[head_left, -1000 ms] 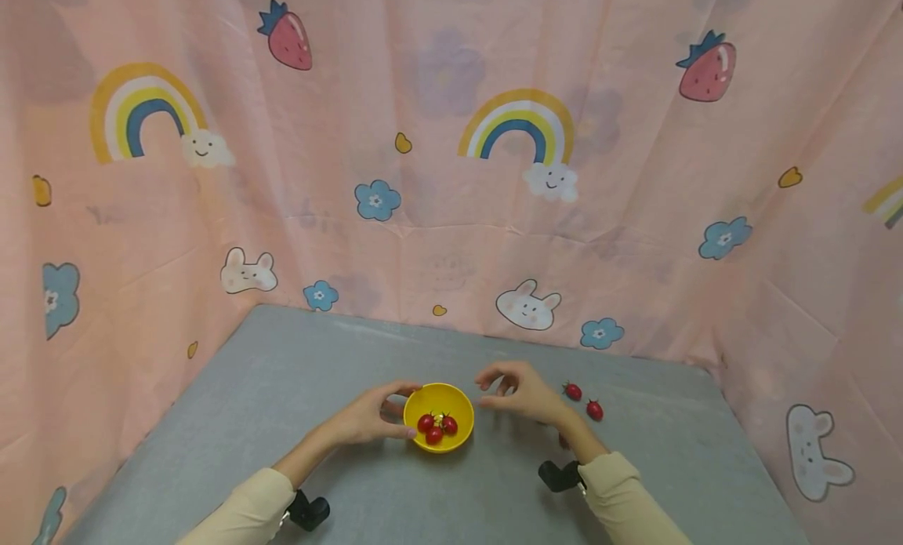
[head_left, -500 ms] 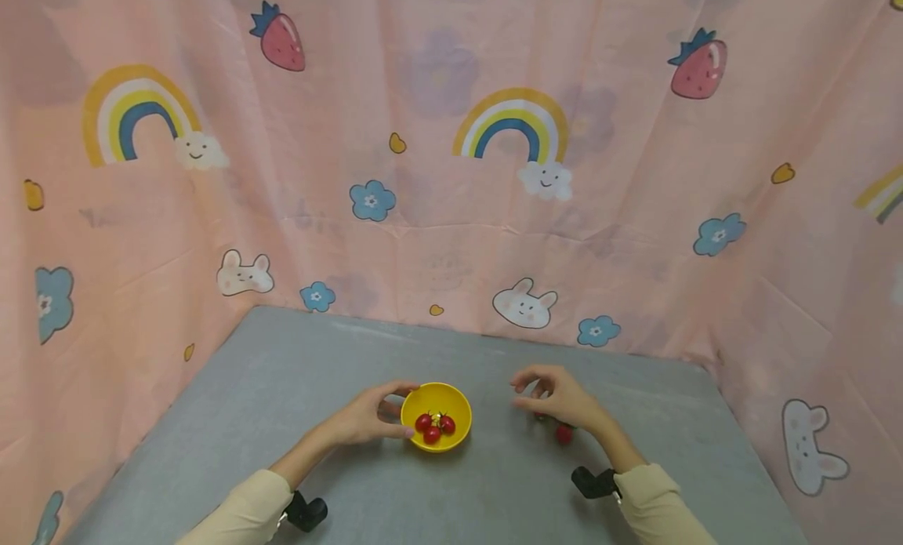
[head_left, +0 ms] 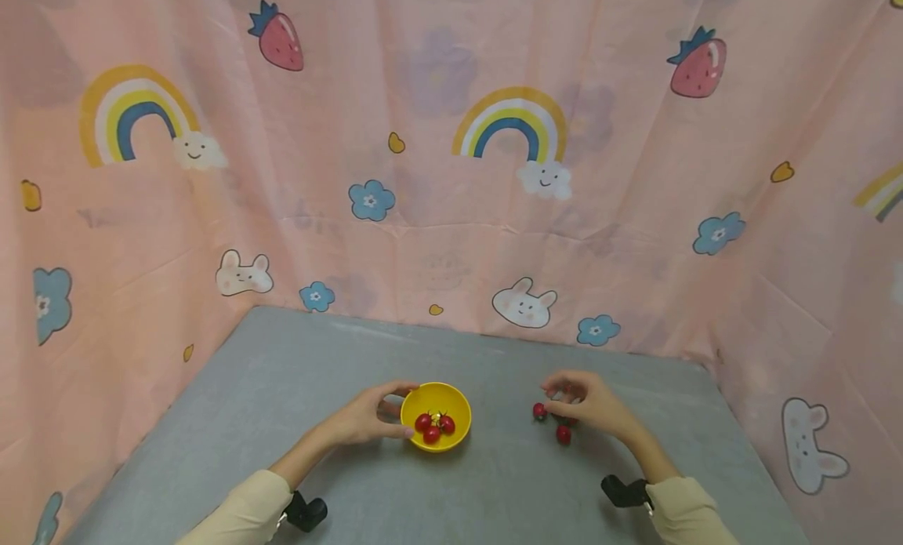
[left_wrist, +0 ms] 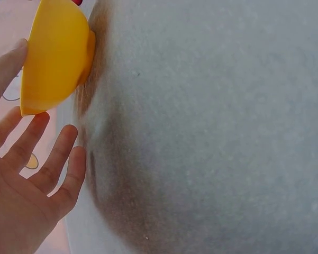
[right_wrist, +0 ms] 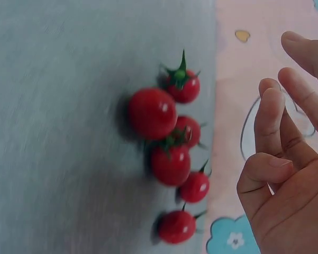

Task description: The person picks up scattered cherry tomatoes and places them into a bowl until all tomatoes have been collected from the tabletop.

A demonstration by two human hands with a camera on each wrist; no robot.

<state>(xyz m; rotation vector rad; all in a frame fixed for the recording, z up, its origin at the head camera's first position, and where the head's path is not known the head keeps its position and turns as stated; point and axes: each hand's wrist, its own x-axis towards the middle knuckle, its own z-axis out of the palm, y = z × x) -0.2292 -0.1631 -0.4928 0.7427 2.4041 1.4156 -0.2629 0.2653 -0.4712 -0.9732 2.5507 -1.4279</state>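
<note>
Red cherry tomatoes (right_wrist: 169, 153), loose on the table just beneath my right hand (head_left: 592, 400)'s half-curled, empty fingers: I judge them light, smooth, easily bruised; pinch gently across the sides.

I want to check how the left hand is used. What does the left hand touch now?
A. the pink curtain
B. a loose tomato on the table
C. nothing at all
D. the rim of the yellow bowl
D: the left hand has its fingers against the yellow bowl at the rim.

Red cherry tomatoes (right_wrist: 171, 159), green stems, clustered loose on grey table; three more in upright yellow bowl (head_left: 436, 410)
</note>
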